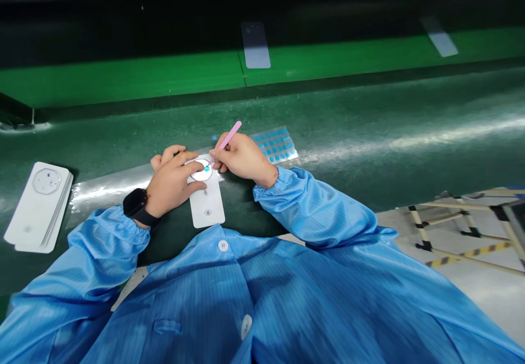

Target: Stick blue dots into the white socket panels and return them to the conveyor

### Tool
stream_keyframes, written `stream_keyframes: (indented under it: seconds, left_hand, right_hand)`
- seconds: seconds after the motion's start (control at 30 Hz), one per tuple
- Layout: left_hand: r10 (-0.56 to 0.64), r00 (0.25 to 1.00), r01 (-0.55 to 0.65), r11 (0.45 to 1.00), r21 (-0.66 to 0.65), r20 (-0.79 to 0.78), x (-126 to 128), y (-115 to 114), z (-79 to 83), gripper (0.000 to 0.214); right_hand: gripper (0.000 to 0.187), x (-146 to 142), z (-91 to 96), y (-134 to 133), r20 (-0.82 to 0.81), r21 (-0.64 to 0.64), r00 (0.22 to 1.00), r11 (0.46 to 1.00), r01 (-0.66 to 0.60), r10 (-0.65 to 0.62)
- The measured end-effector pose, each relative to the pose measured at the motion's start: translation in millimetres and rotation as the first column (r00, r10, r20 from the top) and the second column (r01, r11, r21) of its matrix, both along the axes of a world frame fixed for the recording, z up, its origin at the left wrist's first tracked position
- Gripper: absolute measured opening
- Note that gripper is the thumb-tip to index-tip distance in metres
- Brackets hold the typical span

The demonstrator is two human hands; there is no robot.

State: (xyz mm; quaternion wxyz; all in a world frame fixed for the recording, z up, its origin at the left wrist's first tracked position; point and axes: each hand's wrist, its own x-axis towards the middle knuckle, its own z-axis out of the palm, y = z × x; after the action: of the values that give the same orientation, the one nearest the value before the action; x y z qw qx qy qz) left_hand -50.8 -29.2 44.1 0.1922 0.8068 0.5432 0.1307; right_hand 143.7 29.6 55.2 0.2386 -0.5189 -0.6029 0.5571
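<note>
A white rounded panel (207,205) lies on the green bench in front of me, an octagonal outline at its far end. Inside that outline sits a small blue round sticker (207,169). My right hand (241,156) pinches pink tweezers (230,134), their tip down at the sticker. On the panel's left edge rests my left hand (174,175), fingers spread, index fingertip beside the sticker. A clear sheet with rows of blue dots (274,144) lies just right of my right hand. Under the hands and to the left stretches a clear plastic strip (115,186).
At the far left is a stack of similar white panels (39,205). One loose blue dot (214,138) lies beyond my hands. Across the green belt at the back are a white panel (256,47) and another panel (441,39). A tubular frame (463,222) stands on the floor at right.
</note>
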Motion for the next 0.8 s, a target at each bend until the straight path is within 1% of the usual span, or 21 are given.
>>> stream_keyframes:
  seconds: [0.17, 0.33, 0.5, 0.67, 0.73, 0.8]
  left_hand:
    - [-0.014, 1.000, 0.014, 1.000, -0.009, 0.006, -1.1, 0.2, -0.3, 0.026]
    - [-0.022, 0.999, 0.022, 1.000, -0.005, -0.024, -0.3, -0.5, 1.6, 0.026]
    - [-0.035, 0.996, 0.034, 0.999, -0.007, -0.083, 2.1, -1.0, 5.9, 0.023]
    - [-0.039, 0.987, 0.041, 0.999, 0.007, -0.155, 4.5, -1.9, 9.2, 0.024]
    - [-0.040, 0.984, 0.041, 0.999, 0.005, -0.174, 5.1, -2.7, 10.5, 0.024]
    - [-0.043, 0.982, 0.043, 0.999, 0.000, -0.186, 5.9, -3.6, 11.9, 0.024]
  right_hand:
    - [0.021, 0.3, 0.3, 0.1, 0.012, 0.001, 1.000, 1.000, -0.009, 0.009]
    - [0.021, -0.1, 1.8, -0.2, 0.025, -0.002, 1.000, 1.000, -0.014, 0.014]
    - [0.020, 0.2, 0.9, -0.1, 0.033, 0.008, 0.999, 1.000, -0.023, 0.023]
    - [0.019, 0.6, -3.8, 0.3, 0.020, 0.052, 0.999, 0.998, -0.038, 0.037]
    - [0.020, 1.0, -4.0, 0.3, 0.012, 0.066, 0.999, 0.997, -0.033, 0.032]
    - [0.020, 2.4, -3.2, 0.1, -0.013, 0.054, 1.000, 0.998, -0.019, 0.020]
